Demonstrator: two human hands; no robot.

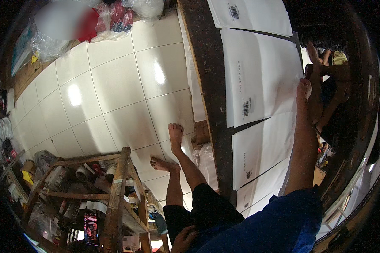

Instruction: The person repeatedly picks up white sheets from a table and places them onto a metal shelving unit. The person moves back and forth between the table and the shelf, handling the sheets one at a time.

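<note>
Several flat white sheets (261, 80), each with small dark print and a barcode, lie in a row on a long dark table (217, 84). My right arm stretches over the row. At the far right edge of the large sheet, my right hand (303, 89) is closed, with a small pale piece showing beside its fingers; what it grips is unclear. Low in the picture, my left hand (185, 239) rests over my black shorts (211, 208) with its fingers loosely extended. It is partly cut off by the lower edge and holds nothing visible.
A wooden rack (118, 185) with rolls and clutter stands at the lower left; a lit phone (91, 229) is on it. Plastic-wrapped bundles (114, 19) lie at the upper left. Pale floor tiles (114, 88) spread between. Bare limbs (325, 101) show in the dark beyond the table.
</note>
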